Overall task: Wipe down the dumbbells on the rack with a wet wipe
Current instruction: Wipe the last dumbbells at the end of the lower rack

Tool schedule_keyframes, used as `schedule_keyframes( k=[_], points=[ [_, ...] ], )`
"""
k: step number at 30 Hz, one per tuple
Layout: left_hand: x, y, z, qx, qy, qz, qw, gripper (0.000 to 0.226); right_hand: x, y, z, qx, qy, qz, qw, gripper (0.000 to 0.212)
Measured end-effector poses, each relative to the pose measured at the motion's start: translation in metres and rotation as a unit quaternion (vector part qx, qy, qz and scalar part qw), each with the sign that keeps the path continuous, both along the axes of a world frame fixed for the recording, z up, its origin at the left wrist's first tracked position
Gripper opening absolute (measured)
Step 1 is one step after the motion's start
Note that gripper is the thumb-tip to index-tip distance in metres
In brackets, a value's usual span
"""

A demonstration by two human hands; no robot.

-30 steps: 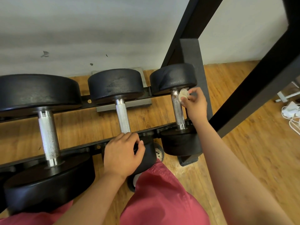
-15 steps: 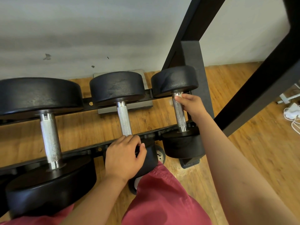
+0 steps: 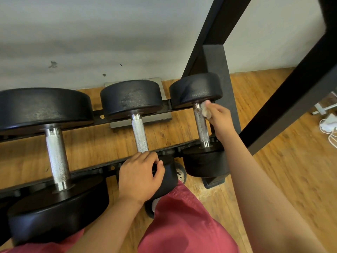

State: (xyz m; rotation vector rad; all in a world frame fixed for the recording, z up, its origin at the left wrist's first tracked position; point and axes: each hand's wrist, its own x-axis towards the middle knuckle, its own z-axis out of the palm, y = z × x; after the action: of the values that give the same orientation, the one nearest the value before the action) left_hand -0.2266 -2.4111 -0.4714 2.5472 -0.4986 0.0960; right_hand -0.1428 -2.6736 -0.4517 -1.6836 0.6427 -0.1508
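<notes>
Where red shorts [image 3: 182, 225] fill the bottom of the frame, two bare forearms reach up toward a low black rack [image 3: 87, 169] that runs across the left and centre. The left hand [image 3: 140, 178], at lower centre, has its grip curled over the near black head of the middle dumbbell [image 3: 139, 136], fingers over the top and thumb on the right side. A small wheel [image 3: 180, 173] shows just right of that head. At lower left lies the large dumbbell [image 3: 56, 154], its knurled handle spanning the two rails. Right of centre sits the right dumbbell [image 3: 200, 125], smallest of the three. Further up, the right hand [image 3: 218, 117] has its grip pinched round a crumpled wet wipe [image 3: 205, 110], which is pressed against the far end of that handle, just below the far head. A grey plate [image 3: 158, 119] lies on the wooden floor [image 3: 282, 170] beneath the middle dumbbell's far head. A black frame [image 3: 291, 99] slants across the upper right, white cables [image 3: 328, 125] lie at the right edge, and a scuffed pale wall [image 3: 91, 33] fills the top.
</notes>
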Motion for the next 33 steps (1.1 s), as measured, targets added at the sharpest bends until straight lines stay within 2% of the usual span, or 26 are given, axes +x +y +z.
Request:
schedule_keyframes(
  k=[2,6,10,18,24,26,28,33],
  points=[
    [0.000,0.000,0.000,0.000,0.000,0.003,1.000,0.026,-0.003,-0.004,-0.002,0.026,0.005,0.005,1.000,0.014],
    [0.000,0.000,-0.001,0.001,0.003,0.004,1.000,0.027,0.001,-0.002,-0.007,-0.046,0.017,0.005,0.999,0.028],
    [0.000,0.000,0.000,0.002,0.001,0.004,1.000,0.027,0.010,-0.001,-0.011,-0.061,0.049,0.005,0.997,0.039],
    [0.000,0.001,-0.001,0.001,0.001,0.003,1.000,0.028,0.017,0.004,-0.011,-0.011,0.073,-0.023,0.997,0.026],
    [0.000,0.000,-0.001,-0.003,0.000,0.004,1.000,0.027,0.013,0.010,-0.012,-0.022,0.035,-0.041,0.998,0.019],
    [0.000,0.000,0.000,-0.003,-0.002,0.005,1.000,0.027,0.010,0.005,-0.010,0.014,0.032,-0.029,0.999,0.010],
    [0.000,0.000,0.000,-0.003,-0.007,0.006,1.000,0.026,0.005,-0.002,-0.008,0.054,0.027,-0.017,0.998,0.012],
    [-0.001,0.000,0.000,-0.001,-0.009,0.005,1.000,0.027,-0.002,-0.006,-0.009,-0.038,0.041,0.023,0.998,0.030]
  ],
)
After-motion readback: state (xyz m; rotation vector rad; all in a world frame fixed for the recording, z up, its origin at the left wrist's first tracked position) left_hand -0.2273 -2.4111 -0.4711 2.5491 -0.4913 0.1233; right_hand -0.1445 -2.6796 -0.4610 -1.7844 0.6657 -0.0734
